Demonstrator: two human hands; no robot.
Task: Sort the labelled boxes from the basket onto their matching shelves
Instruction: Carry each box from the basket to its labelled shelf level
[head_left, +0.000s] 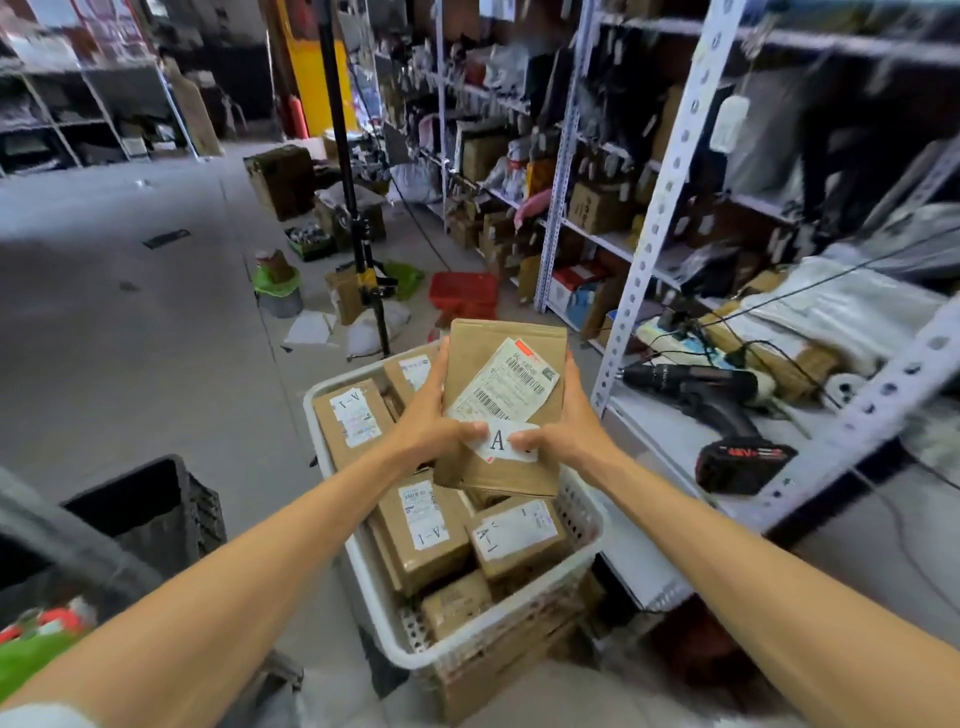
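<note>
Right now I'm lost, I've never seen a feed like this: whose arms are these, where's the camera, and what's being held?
There is no machine: these are a person's bare arms, filmed by one camera worn on the head, looking forward and down. The left hand and right hand grip a cardboard box from either side, above a white basket of more boxes, several marked A-1. The held box's sticker shows an A; the hands cover the rest. On the shelf to the right lies a drill.
</note>
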